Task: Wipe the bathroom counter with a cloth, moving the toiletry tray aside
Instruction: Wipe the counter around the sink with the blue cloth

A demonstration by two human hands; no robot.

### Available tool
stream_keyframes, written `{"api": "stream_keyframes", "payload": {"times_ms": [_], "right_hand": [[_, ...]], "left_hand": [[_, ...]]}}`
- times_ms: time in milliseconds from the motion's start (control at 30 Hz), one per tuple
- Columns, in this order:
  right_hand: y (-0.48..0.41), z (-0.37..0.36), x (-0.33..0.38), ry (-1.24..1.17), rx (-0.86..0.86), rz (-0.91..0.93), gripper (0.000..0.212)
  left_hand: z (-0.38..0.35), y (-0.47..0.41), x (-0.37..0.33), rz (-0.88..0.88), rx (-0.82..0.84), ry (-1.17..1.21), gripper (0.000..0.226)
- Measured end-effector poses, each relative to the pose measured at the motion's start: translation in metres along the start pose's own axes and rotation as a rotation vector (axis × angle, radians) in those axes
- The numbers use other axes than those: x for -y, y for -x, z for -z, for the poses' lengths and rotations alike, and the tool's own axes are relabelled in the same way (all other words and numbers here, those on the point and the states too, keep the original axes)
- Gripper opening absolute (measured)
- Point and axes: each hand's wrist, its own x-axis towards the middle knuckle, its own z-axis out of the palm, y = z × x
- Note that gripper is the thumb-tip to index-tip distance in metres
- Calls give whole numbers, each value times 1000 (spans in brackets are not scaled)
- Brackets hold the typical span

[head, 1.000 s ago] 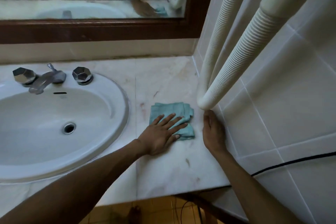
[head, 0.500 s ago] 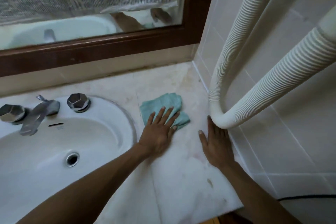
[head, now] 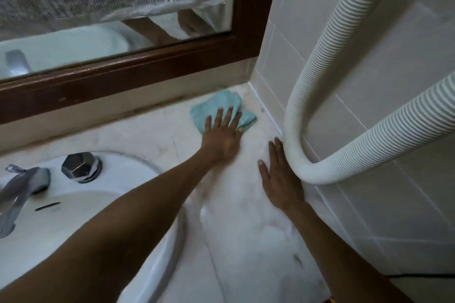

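Note:
A teal cloth (head: 221,103) lies crumpled on the pale marble counter (head: 246,229), near the back right corner below the mirror. My left hand (head: 222,135) presses flat on the cloth's near part, fingers spread and pointing toward the wall. My right hand (head: 280,177) rests flat on the counter to the right, its outer edge against the bend of a white ribbed hose (head: 295,145). No toiletry tray is in view.
A white oval sink (head: 81,224) with a chrome tap (head: 19,187) and a faceted knob (head: 80,166) fills the left. A mirror in a dark wood frame (head: 152,66) runs along the back. White wall tiles (head: 406,216) stand on the right behind the looping hose.
My left hand has pushed the cloth away from me, from the counter's middle to the back corner. My right hand has stayed by the hose and flattened on the counter.

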Motion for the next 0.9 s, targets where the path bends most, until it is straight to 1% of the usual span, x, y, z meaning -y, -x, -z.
{"api": "stream_keyframes", "payload": {"times_ms": [67,167,233,300,400,467,533,633,700,800,900], "right_hand": [[1,1,2,-2,-19,-14,66],[1,0,3,2,-20,-18,65],[1,-1,3,7,-35,-12,65],[1,-1,4,7,-53,-17,64],[3,1,6,6,-117,-11,62],[5,2,6,13,-187,9,60],[6,2,7,18,-218,20,60],[5,2,7,-4,-176,2,62],[5,1,6,-13,-146,-20,63],[3,2,7,-20,-112,-45,64],[2,2,5,-13,-98,-51,63]], "left_hand": [[-1,35,12,-151,-16,-49,56],[1,62,37,-276,-38,-90,54],[6,38,47,-258,-38,-93,54],[15,-4,45,-160,-44,-56,55],[16,-57,19,-9,-8,-19,57],[12,-65,-3,40,-12,-3,58],[7,-52,-14,-31,1,-18,57],[-1,-3,-12,-236,34,-67,55],[-3,21,-3,-318,42,-95,54],[5,1,5,-347,50,-102,53],[17,-55,0,-300,70,-77,54]]}}
